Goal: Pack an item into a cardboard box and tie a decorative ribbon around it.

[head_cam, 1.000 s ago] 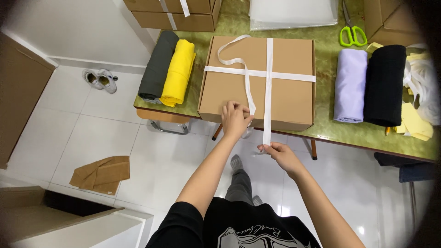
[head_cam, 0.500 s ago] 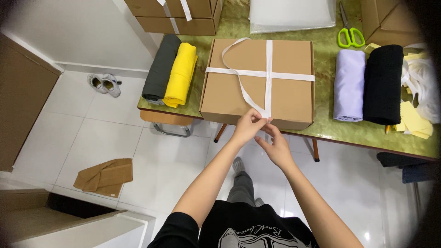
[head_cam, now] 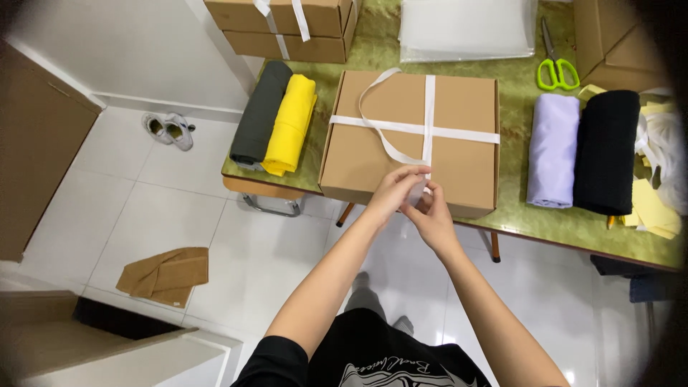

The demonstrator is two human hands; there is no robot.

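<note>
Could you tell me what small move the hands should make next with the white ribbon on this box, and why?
Probably cross the two ends and pull snug: both hands pinch the white ribbon at the cardboard box's near edge, one strand lies slack, and no knot shows.

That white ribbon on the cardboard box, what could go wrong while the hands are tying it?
1. The white ribbon has a slack loop across the lid of the cardboard box; the wrap may end up loose.
2. Both the left hand and right hand pinch the ribbon at the box's near edge; a slip could undo the knot.
3. The box sits at the edge of the green table; a hard tug might drag it off.
</note>
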